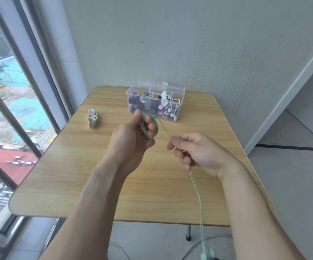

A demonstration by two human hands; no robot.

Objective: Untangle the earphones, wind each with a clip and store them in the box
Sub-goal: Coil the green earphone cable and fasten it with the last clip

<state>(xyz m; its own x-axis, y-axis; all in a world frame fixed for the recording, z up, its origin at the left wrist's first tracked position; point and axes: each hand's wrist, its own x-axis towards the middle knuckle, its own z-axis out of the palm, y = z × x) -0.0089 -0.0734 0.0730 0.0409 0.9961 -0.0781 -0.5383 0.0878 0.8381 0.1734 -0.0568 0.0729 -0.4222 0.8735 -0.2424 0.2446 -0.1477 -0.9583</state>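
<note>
over the light wooden table (77, 166), the left hand (131, 141) has loops of the thin mint-green earphone cable (196, 186) wound round its curled fingers; the right hand (195, 151) pinches the strand, whose earbuds hang below the table edge. the clear plastic box (155, 101) of wound earphones stands behind, a white clip (92, 118) to its left.

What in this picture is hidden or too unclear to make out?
- Head view: how many turns of green earphone cable lie round the left hand; its own fingers hide them.
- Earbuds: cut by the bottom edge.
- Clear box: how many earphones lie inside; jumbled, too small.
- White clips: number unclear.
</note>
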